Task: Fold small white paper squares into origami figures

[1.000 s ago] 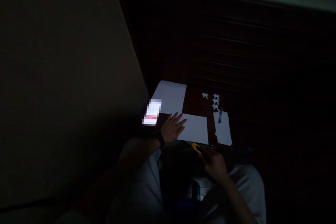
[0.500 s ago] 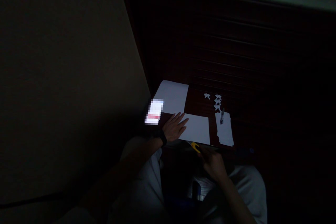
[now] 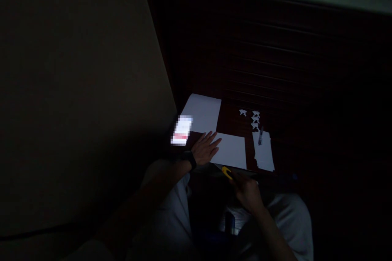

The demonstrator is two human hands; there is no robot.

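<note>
Working in near-darkness at a low bench (image 3: 231, 116), I am pressing my left hand (image 3: 206, 149) flat, fingers somewhat spread, on the left part of a white sheet (image 3: 231, 151), which is lying along the near edge of the bench. My right hand (image 3: 249, 193) is closing around a yellow cutter (image 3: 225, 171), and its thin blade is pointing toward the sheet's near edge; whether it is touching the paper, I cannot tell in this gloom. By my reading, I am bracing the sheet and setting the blade for a cut. The next move would be calling for a firm left palm, fingers staying clear of the blade's path, and a steady, level stroke from the right. Beyond my fingertips, a second sheet (image 3: 203, 110) is lying farther back, with a glowing phone (image 3: 181, 130), its screen blurred out, resting by its near left corner. On the right, a pen (image 3: 261, 136) is lying across a stack of smaller papers (image 3: 264, 157), and a column of small cut pieces (image 3: 255, 119) is sitting just behind, with a single piece (image 3: 243, 112) lying apart to the left.
</note>
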